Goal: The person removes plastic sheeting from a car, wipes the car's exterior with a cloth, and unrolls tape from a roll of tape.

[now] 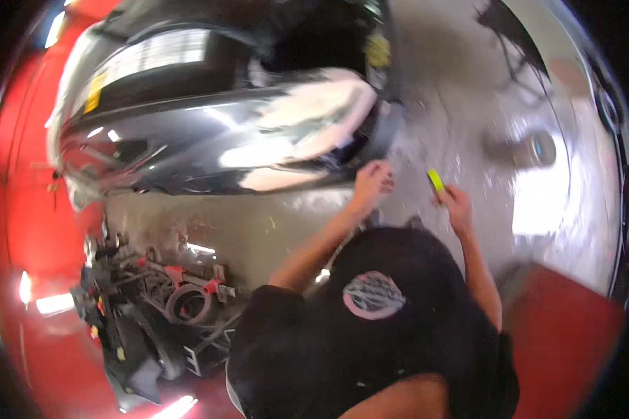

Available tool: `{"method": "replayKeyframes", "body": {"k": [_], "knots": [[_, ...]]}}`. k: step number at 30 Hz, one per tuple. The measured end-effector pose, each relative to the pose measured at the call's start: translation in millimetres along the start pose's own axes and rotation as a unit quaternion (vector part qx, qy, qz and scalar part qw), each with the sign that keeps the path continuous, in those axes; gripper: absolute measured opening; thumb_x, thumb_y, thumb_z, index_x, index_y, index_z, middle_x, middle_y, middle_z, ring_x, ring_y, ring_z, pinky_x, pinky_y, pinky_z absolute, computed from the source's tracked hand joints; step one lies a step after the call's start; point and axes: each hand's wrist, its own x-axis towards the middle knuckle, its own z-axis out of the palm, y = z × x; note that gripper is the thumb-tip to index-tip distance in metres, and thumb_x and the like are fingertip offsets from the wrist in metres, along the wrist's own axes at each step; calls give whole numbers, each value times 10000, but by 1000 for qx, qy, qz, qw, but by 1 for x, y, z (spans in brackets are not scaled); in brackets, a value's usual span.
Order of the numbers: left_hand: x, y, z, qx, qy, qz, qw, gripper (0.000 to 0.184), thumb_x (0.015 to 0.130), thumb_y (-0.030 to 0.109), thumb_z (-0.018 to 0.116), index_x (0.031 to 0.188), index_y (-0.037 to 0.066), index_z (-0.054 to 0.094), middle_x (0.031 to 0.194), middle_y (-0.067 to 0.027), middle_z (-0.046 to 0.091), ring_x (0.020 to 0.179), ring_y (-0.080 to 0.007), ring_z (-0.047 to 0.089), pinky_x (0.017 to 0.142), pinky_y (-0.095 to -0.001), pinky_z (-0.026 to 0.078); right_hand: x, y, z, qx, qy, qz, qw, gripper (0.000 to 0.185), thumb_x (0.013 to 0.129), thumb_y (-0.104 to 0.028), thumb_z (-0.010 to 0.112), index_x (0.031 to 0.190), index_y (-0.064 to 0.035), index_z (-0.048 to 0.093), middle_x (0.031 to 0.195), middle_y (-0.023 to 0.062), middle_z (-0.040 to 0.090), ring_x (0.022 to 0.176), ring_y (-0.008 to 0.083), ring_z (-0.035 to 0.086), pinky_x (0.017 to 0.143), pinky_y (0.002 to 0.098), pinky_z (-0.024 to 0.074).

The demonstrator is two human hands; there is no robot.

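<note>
Near the rear corner of a dark car body (161, 150), my left hand (374, 187) is raised with its fingers curled together; what they hold, if anything, is too small to tell. Farther right, my right hand (456, 204) grips a small tool with a bright yellow-green end (435, 179), which points up and to the left. Pale, sanded-looking filler patches (321, 112) cover the part of the car panel nearest my left hand. Both hands are apart from each other and in front of my black shirt.
Car parts (189, 300) and frames are piled at the lower left beside a red wall (21, 209). A round can-like object (540, 149) is on the shiny floor at right. A dark stand (514, 42) is at the upper right, and a red surface (566, 321) at the lower right.
</note>
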Motion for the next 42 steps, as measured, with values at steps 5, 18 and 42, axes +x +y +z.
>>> {"method": "replayKeyframes", "body": {"k": [5, 18, 42], "knots": [[-19, 3, 77, -55, -94, -10, 994, 481, 1037, 348, 575, 1393, 31, 513, 1200, -102, 627, 1070, -207, 627, 860, -361, 563, 5, -37, -26, 112, -17, -37, 993, 254, 988, -214, 581, 1037, 14, 682, 883, 45, 690, 845, 118, 608, 781, 294, 472], [-4, -6, 128, -186, -139, -89, 969, 392, 1050, 389, 500, 1214, 51, 610, 1185, -97, 666, 1114, -257, 639, 960, -471, 526, 15, -22, -74, 26, -116, -139, 983, 296, 878, -240, 664, 986, 29, 718, 915, 108, 721, 848, 181, 651, 760, 326, 492], [-7, -28, 88, 69, 173, 145, 972, 205, 952, 185, 662, 911, -15, 681, 781, -49, 679, 677, -118, 637, 636, -282, 546, 2, -18, -61, -47, -140, -112, 983, 239, 892, -191, 666, 910, 46, 696, 654, 35, 616, 635, 105, 554, 595, 286, 421]]}}
